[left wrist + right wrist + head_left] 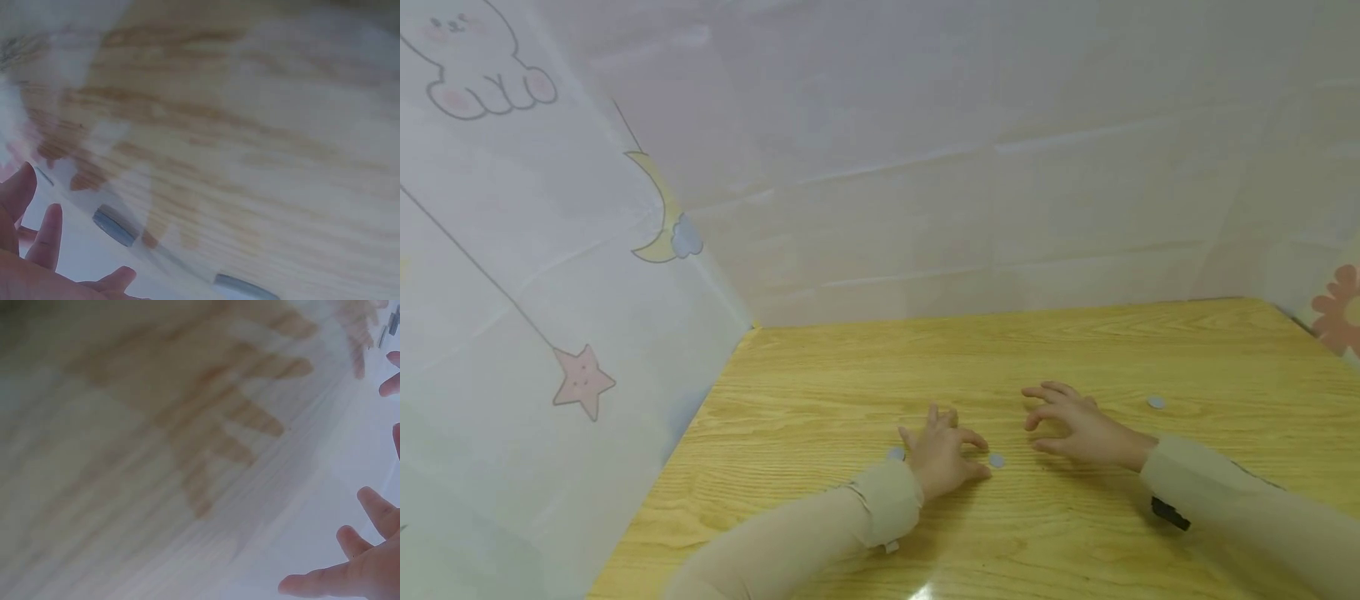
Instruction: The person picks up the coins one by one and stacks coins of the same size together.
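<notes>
Three small flat grey discs lie apart on the wooden table [820, 383]. My left hand [943, 457] is over the table with fingers spread, its thumb and forefinger pointing at the middle disc [997, 461]. Another disc [896, 453] shows partly behind that hand, by the cuff. In the left wrist view, a disc [115, 226] appears edge-on past the fingertips, with a second disc [245, 287] at the bottom edge. My right hand [1078, 429] hovers with parted, slightly bent fingers and holds nothing. Beyond its wrist lies the far-right disc [1156, 402].
A pale cloth wall [880, 192] rises behind the table, and a side wall [497, 292] with a printed star and moon stands at the left. A black device [1170, 512] hangs beneath the right sleeve. Both hands cast shadows on the tabletop.
</notes>
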The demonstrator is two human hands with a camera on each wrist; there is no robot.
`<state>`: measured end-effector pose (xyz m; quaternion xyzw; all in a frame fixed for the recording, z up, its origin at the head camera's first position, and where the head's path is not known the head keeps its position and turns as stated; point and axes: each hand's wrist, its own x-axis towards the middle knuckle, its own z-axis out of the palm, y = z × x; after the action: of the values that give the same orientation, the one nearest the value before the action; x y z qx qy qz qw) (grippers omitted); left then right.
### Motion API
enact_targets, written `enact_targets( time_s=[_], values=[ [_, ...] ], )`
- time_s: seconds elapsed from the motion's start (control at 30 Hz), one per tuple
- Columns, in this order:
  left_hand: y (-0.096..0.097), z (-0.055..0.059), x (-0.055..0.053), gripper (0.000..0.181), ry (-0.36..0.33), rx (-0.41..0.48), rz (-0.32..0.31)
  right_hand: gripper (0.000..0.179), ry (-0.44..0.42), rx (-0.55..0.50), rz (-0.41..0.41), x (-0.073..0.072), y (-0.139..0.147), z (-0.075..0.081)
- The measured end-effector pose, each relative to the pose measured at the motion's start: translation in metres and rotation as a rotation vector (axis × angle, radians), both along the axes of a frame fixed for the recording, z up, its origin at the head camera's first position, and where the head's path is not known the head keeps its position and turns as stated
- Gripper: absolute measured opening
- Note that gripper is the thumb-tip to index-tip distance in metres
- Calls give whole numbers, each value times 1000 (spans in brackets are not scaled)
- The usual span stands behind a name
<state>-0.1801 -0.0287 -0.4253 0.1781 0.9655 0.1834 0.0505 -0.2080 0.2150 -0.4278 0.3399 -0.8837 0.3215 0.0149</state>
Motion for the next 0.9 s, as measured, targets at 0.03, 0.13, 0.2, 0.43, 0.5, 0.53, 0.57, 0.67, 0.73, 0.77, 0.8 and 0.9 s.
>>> enact_targets(
  time_s=[0.03,0.13,0.2,0.43,0.5,0.53,0.57,0.67,0.73,0.77,0.8,0.9],
  values=[
    [1,0,0,36,2,5,0,14,2,-2,2,0,1,0],
    [3,0,1,36,1,18,-3,14,17,-9,10,1,3,-1],
    [4,0,2,36,-1,25,-7,13,23,-14,13,2,5,-2],
    [8,2,2,36,-32,31,11,14,38,-7,5,3,10,0],
    [9,2,1,35,-40,29,13,15,45,-7,1,4,11,1],
    [9,3,1,35,-47,32,12,15,48,-6,-1,4,12,2],
    [10,3,1,34,-51,32,11,15,50,-5,-4,4,13,2],
    [11,4,2,32,-55,31,6,15,52,-3,-10,5,15,1],
    [12,4,2,30,-51,26,4,15,52,-4,-13,6,18,1],
    [12,3,2,29,-45,23,4,16,53,-4,-15,7,19,0],
    [12,3,2,29,-41,23,5,16,52,-7,-17,7,21,0],
    [13,2,0,28,-25,24,5,15,31,-15,-31,9,26,1]
  ],
)
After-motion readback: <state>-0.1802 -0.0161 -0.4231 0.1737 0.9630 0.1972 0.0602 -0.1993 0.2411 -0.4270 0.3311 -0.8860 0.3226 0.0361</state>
